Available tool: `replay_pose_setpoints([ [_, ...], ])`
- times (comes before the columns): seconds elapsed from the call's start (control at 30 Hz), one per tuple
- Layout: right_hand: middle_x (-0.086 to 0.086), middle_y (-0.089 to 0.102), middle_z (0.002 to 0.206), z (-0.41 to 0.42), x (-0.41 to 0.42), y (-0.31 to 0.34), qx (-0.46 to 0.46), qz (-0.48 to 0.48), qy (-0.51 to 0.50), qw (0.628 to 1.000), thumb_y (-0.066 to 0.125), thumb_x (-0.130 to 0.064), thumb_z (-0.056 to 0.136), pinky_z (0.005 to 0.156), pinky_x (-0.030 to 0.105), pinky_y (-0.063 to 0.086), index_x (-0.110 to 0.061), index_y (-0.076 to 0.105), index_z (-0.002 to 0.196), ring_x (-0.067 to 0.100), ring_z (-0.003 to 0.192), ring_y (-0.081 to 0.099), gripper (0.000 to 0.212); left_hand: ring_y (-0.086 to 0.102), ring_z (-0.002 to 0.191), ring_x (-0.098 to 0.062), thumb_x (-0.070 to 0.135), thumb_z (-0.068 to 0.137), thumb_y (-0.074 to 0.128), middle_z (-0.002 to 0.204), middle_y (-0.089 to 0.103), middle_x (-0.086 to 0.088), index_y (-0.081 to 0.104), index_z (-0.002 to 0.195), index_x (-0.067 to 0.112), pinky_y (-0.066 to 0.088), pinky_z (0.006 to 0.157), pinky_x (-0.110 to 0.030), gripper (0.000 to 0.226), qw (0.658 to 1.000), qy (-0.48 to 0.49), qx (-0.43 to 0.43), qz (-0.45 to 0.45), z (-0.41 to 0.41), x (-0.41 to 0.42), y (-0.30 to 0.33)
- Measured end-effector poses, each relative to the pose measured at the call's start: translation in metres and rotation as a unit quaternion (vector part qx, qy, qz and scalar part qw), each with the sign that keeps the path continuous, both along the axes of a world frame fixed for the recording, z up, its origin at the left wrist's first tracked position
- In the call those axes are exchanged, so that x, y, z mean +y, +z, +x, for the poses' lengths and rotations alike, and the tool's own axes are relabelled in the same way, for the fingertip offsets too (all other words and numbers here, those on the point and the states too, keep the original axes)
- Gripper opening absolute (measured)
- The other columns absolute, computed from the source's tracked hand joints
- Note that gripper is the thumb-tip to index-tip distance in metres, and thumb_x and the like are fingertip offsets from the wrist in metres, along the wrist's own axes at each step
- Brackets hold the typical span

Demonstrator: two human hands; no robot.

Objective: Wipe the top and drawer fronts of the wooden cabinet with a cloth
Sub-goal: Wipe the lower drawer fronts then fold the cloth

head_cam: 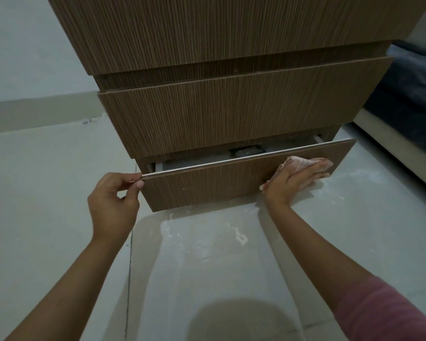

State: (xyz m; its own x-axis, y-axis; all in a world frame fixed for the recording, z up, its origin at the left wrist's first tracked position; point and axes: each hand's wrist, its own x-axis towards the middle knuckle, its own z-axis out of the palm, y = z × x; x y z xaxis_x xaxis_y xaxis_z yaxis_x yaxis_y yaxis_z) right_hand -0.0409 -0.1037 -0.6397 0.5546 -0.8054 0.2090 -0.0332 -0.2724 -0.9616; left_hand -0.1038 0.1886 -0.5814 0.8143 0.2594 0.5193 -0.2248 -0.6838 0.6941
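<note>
The wooden cabinet (pixel 231 114) with striped brown grain fills the upper view; its top is out of frame. The bottom drawer (pixel 207 183) is pulled partly out, showing a white inside with a dark object. My left hand (pixel 113 200) pinches the drawer front's top left corner between thumb and fingers. My right hand (pixel 293 183) lies flat against the right part of that drawer front, pressing a pale pink cloth (pixel 303 163) onto the wood. The two drawers above are shut.
Pale tiled floor (pixel 207 254) with white dusty smears lies below the drawer. A bed with a dark blue cover (pixel 408 94) stands close on the right. A pale wall and skirting (pixel 35 70) run along the left.
</note>
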Motion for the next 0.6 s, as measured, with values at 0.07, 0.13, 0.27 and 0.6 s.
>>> replay_pose_setpoints([
  [0.07, 0.016, -0.012, 0.157, -0.001, 0.016, 0.01, -0.023, -0.026, 0.004, 0.999, 0.017, -0.053, 0.092, 0.116, 0.046, -0.011, -0.003, -0.008, 0.147, 0.031, 0.143, -0.017, 0.079, 0.057, 0.078, 0.006, 0.004, 0.08, 0.07, 0.088, 0.066, -0.004, 0.07, 0.09, 0.006, 0.042, 0.077, -0.005, 0.01, 1.0, 0.001, 0.0, -0.002, 0.0, 0.0, 0.0],
  [0.13, 0.02, -0.011, 0.156, -0.005, 0.038, 0.016, -0.05, -0.059, 0.025, 0.997, 0.023, -0.048, 0.094, 0.114, 0.042, -0.015, 0.001, -0.008, 0.146, 0.033, 0.143, -0.018, 0.078, 0.057, 0.079, 0.005, 0.004, 0.08, 0.07, 0.088, 0.066, -0.004, 0.07, 0.089, 0.007, 0.042, 0.077, -0.004, 0.009, 1.0, 0.001, -0.002, -0.003, 0.0, 0.0, 0.0],
  [0.27, 0.029, -0.013, 0.152, -0.016, 0.073, 0.003, -0.036, -0.098, 0.068, 0.992, 0.029, -0.044, 0.094, 0.113, 0.03, -0.02, 0.007, -0.007, 0.144, 0.03, 0.141, -0.021, 0.08, 0.057, 0.078, 0.006, 0.004, 0.08, 0.069, 0.087, 0.066, -0.003, 0.07, 0.088, 0.008, 0.042, 0.076, -0.004, 0.009, 1.0, 0.002, 0.0, -0.003, 0.0, -0.001, 0.0],
  [0.6, 0.026, -0.02, 0.152, -0.02, 0.043, -0.014, 0.018, -0.084, 0.08, 0.993, 0.027, -0.05, 0.094, 0.105, 0.016, -0.026, 0.0, -0.01, 0.145, 0.025, 0.139, -0.023, 0.081, 0.058, 0.076, 0.005, 0.005, 0.081, 0.07, 0.088, 0.065, -0.002, 0.07, 0.089, 0.007, 0.041, 0.073, 0.0, 0.009, 1.0, -0.013, 0.022, -0.008, -0.001, 0.002, 0.006],
])
